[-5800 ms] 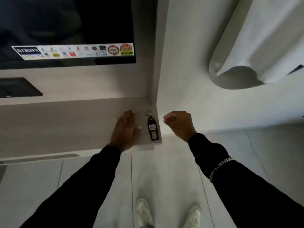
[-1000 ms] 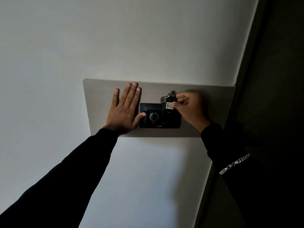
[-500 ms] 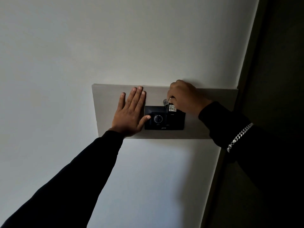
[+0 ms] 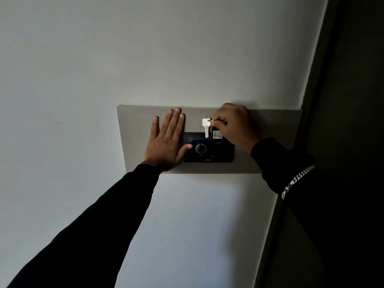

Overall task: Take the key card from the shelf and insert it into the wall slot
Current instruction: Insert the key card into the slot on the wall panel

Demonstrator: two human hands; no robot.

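Note:
A black wall unit with a round dial sits on a grey panel on the white wall. The black key card, tagged "402", stands upright at the unit's right part, its lower end at the slot. A silver key hangs from its ring, to the left of the card. My right hand pinches the ring and the card's top from above. My left hand lies flat on the panel with fingers spread, its thumb on the unit's left edge.
A dark door frame or wall edge runs down the right side, close to my right forearm. A silver chain bracelet is on my right wrist. The room is dim.
Since the earliest frame, the key card has gone from the shelf to the wall unit. In the last second my right hand rose above the card, and the silver key swung free and hangs straight.

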